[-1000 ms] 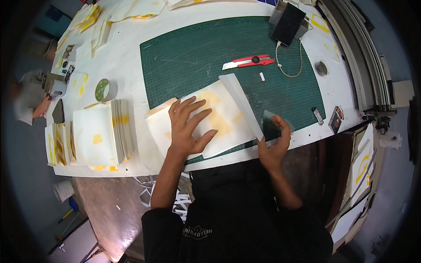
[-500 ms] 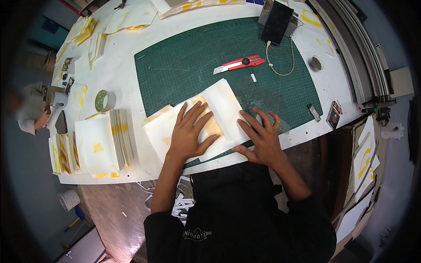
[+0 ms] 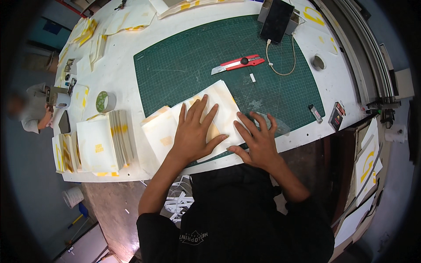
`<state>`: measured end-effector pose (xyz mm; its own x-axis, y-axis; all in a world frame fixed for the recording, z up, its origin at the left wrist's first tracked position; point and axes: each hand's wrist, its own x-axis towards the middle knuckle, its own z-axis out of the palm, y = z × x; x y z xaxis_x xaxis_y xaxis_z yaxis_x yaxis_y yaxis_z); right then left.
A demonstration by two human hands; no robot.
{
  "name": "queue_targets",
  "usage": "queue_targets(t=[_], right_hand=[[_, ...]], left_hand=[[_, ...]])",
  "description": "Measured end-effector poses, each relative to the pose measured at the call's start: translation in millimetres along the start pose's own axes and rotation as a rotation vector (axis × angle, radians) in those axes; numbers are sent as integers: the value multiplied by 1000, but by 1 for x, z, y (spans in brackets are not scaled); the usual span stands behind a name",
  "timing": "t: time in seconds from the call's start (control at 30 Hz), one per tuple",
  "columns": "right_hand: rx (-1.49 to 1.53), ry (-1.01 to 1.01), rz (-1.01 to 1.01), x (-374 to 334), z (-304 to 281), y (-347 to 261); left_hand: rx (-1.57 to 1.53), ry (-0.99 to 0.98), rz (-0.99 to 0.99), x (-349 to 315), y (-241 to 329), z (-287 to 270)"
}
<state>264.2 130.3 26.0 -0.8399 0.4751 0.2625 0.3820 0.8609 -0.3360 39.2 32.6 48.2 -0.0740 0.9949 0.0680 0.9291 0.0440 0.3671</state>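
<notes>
A folded white paper sheet with yellow-orange print [image 3: 222, 98] lies near the front edge of the green cutting mat [image 3: 184, 61]. My left hand [image 3: 193, 129] rests flat across its middle, fingers spread and thumb out to the right. Fingers apart, my right hand [image 3: 258, 138] touches the sheet's right edge. Another pale printed sheet [image 3: 158, 133] sticks out to the left beneath it. Neither hand grips anything. Beyond the sheet lies a red utility knife [image 3: 239, 64] with its blade pointing left, beside a small white scrap [image 3: 252, 78].
Stacks of folded printed paper [image 3: 98, 142] stand at the left, near a roll of tape [image 3: 105, 101]. A phone [image 3: 276, 21] with a cable is at the back right. A small dark box [image 3: 336, 116] sits at the right edge. Another person [image 3: 37, 107] is at far left.
My left hand has slid slightly up and right over the sheet, its fingers straighter. The flap lies flatter. My right hand has shifted a little left.
</notes>
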Motion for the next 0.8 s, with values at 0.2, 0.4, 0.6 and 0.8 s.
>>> queue_targets(t=[0.2,0.4,0.6,0.8], right_hand=[[-11,177,293,-18,-20,43],[111,84,411,-44,-19,68],[131,53,517,-34,-24,61],[293,127,591,-42,-14,65]], left_hand=[[35,24,-13,-5,-1,17],[35,27,-31,-6,0,25],[-5,46,-31,-8,-4,32],[9,60,-33,-9,-5,36]])
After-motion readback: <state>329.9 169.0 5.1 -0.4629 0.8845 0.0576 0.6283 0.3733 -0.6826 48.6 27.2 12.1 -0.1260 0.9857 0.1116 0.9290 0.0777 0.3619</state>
